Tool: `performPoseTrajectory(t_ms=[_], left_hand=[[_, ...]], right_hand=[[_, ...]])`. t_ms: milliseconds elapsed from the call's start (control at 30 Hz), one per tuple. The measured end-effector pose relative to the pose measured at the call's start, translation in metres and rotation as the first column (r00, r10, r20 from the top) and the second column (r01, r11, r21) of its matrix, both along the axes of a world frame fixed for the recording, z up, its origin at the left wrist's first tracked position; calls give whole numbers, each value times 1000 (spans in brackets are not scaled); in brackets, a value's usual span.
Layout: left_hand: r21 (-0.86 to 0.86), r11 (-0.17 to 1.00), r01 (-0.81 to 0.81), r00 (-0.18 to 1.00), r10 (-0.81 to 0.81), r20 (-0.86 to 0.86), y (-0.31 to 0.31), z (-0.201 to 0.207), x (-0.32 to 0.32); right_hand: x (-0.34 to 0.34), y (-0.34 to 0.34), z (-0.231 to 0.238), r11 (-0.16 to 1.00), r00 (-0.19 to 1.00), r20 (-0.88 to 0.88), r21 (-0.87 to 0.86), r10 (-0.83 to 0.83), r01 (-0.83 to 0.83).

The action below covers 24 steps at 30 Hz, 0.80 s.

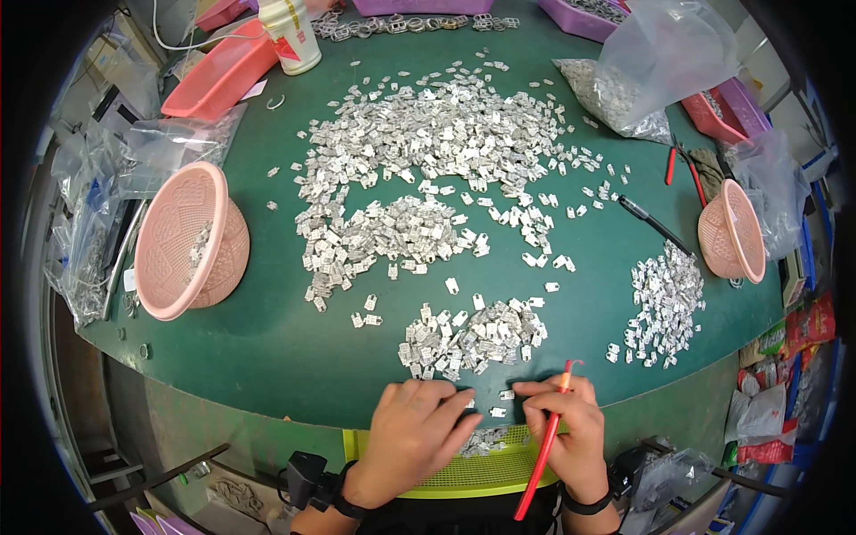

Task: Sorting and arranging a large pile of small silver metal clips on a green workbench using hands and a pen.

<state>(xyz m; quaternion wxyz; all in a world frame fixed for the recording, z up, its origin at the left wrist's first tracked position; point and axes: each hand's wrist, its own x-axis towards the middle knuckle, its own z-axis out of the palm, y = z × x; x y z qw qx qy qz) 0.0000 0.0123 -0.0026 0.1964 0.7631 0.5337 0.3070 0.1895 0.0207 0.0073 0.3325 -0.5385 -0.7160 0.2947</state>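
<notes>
My left hand (415, 434) rests at the near table edge, its thumb and index finger apart beside a small silver metal tag. My right hand (571, 432) is closed round a slim red hook-tipped stick (540, 461), which slants up past the fingers to a small curved end. Between the hands lie a couple of loose tags (497, 412). Just beyond them is a small heap of the same tags (477, 339). Under the table edge, a yellow-green perforated tray (473, 479) holds more of them, partly hidden by my hands.
A large spread of tags (437, 134) covers the table's middle, with another pile (664, 303) at right. Pink baskets stand left (183, 259) and right (736, 232). A black pen (655, 223), red-handled pliers (694, 178) and a plastic bag of tags (615, 98) lie at right.
</notes>
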Motion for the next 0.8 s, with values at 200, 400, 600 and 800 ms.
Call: performPoseTrajectory(t_ms=[200, 400, 600, 800], left_hand=[[-35, 973, 229, 973, -228, 30, -5, 3, 8], [0, 990, 143, 989, -143, 41, -6, 3, 4], [91, 994, -64, 992, 73, -105, 8, 5, 14], [103, 994, -28, 998, 34, -61, 1, 0, 10]], right_hand=[[1, 0, 4, 988, 987, -55, -33, 150, -152], [-10, 17, 3, 997, 988, 147, 52, 54, -62], [0, 2, 0, 997, 997, 35, 17, 73, -74], [-5, 4, -2, 999, 992, -116, -3, -44, 44]])
